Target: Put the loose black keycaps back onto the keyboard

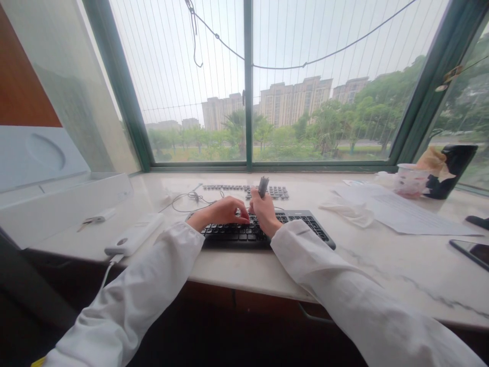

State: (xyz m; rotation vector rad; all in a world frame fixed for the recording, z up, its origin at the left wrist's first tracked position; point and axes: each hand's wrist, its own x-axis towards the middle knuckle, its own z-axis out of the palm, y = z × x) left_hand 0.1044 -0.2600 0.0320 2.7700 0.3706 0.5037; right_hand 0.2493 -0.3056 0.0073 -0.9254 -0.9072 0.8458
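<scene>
Head view, black keyboard point(233, 235), right hand point(264, 214) gripping dark tool point(263, 186)

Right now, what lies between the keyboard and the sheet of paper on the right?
A crumpled white tissue lies on the marble counter between the black keyboard and the paper, as the head view shows.

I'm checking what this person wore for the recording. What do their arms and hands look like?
Loose, creased white long sleeves cover both arms, the left sleeve and the right sleeve, ending at the wrists. The left hand and right hand are bare, with no gloves.
</scene>
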